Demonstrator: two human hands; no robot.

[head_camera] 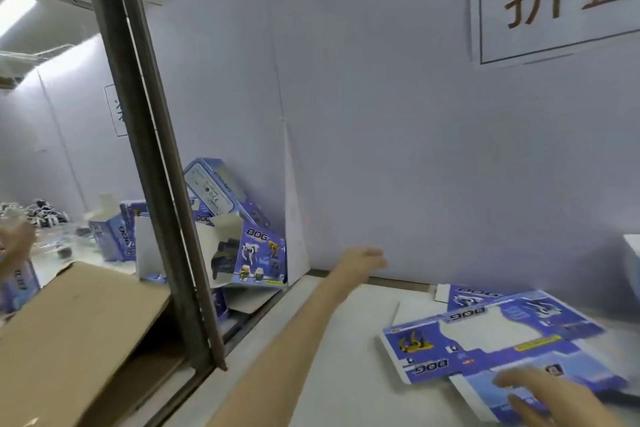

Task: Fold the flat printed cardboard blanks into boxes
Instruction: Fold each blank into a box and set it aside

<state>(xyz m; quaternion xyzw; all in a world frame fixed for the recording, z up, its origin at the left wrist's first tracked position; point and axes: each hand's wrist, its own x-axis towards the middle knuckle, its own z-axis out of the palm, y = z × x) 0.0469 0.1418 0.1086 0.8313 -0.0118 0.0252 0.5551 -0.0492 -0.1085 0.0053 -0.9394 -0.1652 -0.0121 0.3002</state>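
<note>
A stack of flat blue printed blanks point(485, 340) marked DOG lies on the white table at the right. My right hand point(540, 392) rests on the near part of the top blank with fingers stretched out. My left hand point(363, 260) is stretched out to the left in the air, fingers straight and empty, a short way from a folded blue DOG box point(256, 260) that lies tilted in the corner. More folded boxes point(221, 191) are piled behind it against the wall.
A dark metal post point(156, 163) slants between my bench and the neighbouring one. A brown cardboard carton point(79, 333) stands at the lower left. Another person's hand point(14, 239) shows at the far left. A white wall with a printed sign point(561, 0) backs the table.
</note>
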